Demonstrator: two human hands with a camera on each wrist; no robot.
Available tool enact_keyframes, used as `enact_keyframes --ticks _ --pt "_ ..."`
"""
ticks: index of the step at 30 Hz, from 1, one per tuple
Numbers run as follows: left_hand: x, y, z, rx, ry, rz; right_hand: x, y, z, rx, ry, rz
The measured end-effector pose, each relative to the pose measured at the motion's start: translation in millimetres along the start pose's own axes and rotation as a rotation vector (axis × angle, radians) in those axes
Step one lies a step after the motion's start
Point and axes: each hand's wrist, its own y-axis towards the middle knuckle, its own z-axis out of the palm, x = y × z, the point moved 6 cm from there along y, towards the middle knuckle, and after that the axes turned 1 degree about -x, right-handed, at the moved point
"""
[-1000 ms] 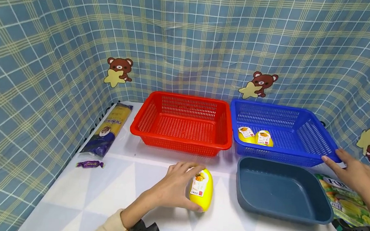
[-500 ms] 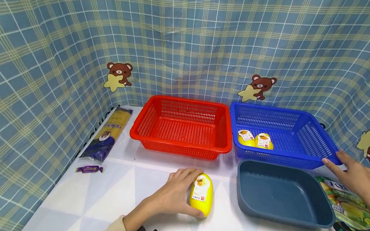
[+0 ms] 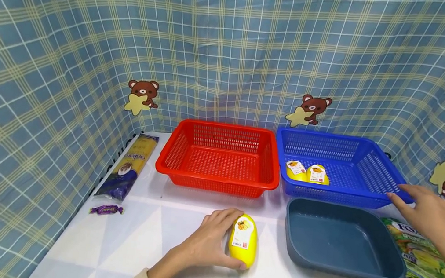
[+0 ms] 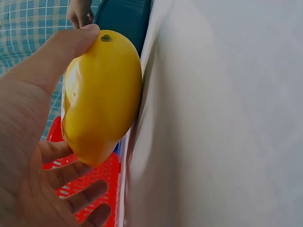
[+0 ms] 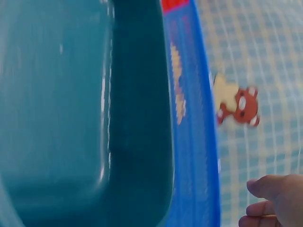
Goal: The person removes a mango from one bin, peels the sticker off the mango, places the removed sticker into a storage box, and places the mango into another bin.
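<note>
My left hand (image 3: 211, 239) holds a yellow mango (image 3: 243, 242) with a white label, thumb at its near end and fingers at its far end. The left wrist view shows the thumb by the stem end of the mango (image 4: 102, 99) and the index finger at the other tip, with the other fingers spread free. My right hand (image 3: 428, 212) is by the near right corner of the blue basket (image 3: 333, 195), fingers loosely bent and holding nothing. In the right wrist view, the right hand (image 5: 272, 201) appears apart from the basket. Two labelled mangoes (image 3: 307, 173) lie inside the blue basket.
A red basket (image 3: 216, 180) stands left of the blue one. A dark teal tub (image 3: 344, 242) sits in front of the blue basket, partly beside a green food packet (image 3: 421, 253). A pasta packet (image 3: 130, 166) and a purple wrapped candy (image 3: 107, 209) lie at left.
The head view has tilted up slightly, so everything sits lower. The mango in my left hand has turned a little, its label facing up more. My right hand has barely moved.
</note>
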Motion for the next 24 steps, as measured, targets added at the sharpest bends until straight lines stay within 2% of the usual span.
enact_keyframes --ticks 9,12,18,24 --pt "0.2 -1.8 2.3 -0.023 0.000 -0.003 81.6 -22.8 -7.1 -0.092 0.176 -0.210" --pt "1.1 -2.4 2.3 -0.026 0.004 -0.008 111.2 -30.4 -8.8 -0.101 0.225 -0.270" --pt "1.0 -3.5 3.5 -0.026 0.004 -0.006 159.0 -43.4 -3.6 -0.044 0.321 -0.352" --pt "0.1 -3.6 4.1 -0.029 0.005 0.000 191.5 -51.9 6.2 -0.010 0.384 -0.403"
